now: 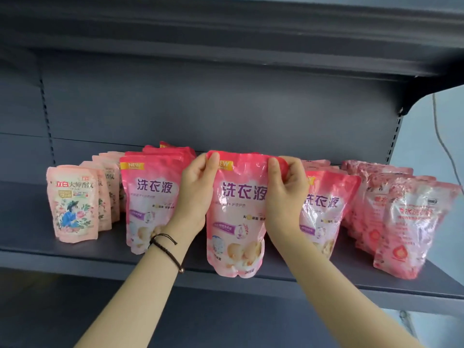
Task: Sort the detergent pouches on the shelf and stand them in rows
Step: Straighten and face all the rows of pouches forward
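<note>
shop | gondola shelf [75, 257] | rows of detergent pouches [411, 222]

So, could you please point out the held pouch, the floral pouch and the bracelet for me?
held pouch [241, 194], head view, on its purple lettering
floral pouch [70, 217], head view, on the blue figure
bracelet [166, 254], head view, on the braid at the wrist
</note>
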A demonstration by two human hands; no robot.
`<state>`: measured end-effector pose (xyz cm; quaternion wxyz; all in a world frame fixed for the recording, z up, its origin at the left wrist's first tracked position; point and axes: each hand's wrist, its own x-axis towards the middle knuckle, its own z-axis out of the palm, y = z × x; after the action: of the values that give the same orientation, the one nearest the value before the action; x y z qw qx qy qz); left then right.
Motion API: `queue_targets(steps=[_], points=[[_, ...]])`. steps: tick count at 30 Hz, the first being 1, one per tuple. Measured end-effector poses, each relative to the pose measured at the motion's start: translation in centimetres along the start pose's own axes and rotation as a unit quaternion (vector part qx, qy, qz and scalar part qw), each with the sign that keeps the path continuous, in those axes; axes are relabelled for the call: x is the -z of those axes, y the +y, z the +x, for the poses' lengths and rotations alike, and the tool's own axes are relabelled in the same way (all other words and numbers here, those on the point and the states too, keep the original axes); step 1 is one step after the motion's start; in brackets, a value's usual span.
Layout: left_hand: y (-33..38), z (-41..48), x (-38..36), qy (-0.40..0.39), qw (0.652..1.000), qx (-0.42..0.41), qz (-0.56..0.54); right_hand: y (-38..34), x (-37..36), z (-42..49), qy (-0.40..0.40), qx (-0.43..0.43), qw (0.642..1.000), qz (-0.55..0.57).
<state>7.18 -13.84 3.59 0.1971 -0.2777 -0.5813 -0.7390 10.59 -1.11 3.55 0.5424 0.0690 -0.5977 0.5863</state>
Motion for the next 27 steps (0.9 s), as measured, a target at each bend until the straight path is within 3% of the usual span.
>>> queue_targets(steps=[5,10,15,22,27], points=[[-2.5,-3.5,1.3,0.027,0.999,0.027,0.026,1.8,-1.0,-0.9,0.007,-0.008,1.0,0.006],[-6.2,-8.3,0.8,-0.006,1.0,-0.015,0.016,2.9,-1.8,-0.7,0.015,-0.012,1.0,0.008],[-8.0,-8.6,0.3,0.025,0.999,-0.032,0.022,3.6,-1.6,-1.3,-0.014,-0.002,1.0,-0.006],[-8.5,-7.9,0.1,0.015,0.998,-0.038,0.055,3.4,3.1,-3.4,-0.197,0.025,0.98,-0.019],[-8.6,-7.4,0.1,0.01,0.998,-0.039,0.046,6.2,7.1,-9.8,-0.344,0.024,0.918,-0.196]])
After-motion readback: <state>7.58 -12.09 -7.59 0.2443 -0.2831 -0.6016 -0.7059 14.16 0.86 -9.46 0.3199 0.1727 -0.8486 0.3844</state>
